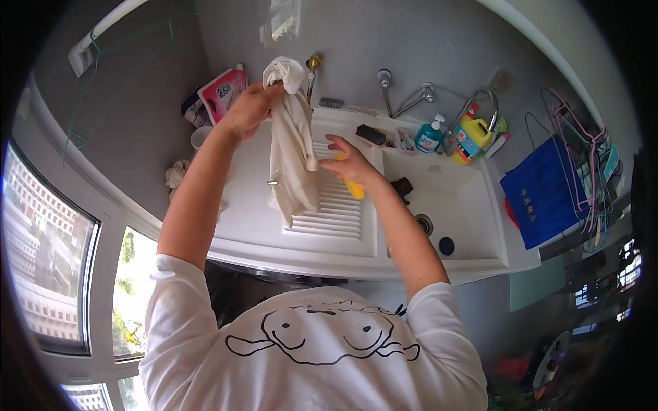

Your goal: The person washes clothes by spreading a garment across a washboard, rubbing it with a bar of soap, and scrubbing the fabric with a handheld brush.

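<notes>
My left hand grips a cream cloth item, bunched at its top and hanging down over the ribbed washboard of the white sink unit. Its exact kind is unclear; a small metal-looking piece shows on its left edge. Close to the cloth's right side is my right hand, fingers pointing toward the fabric. A yellow oblong object sits in that hand, partly hidden by the palm and fingers, so I cannot make out its kind.
On the back ledge are a dark brush, a teal pump bottle and a yellow jug. The sink basin lies right, with a blue cloth and hangers beyond. A brass tap projects behind the cloth; a pink detergent bag stands left.
</notes>
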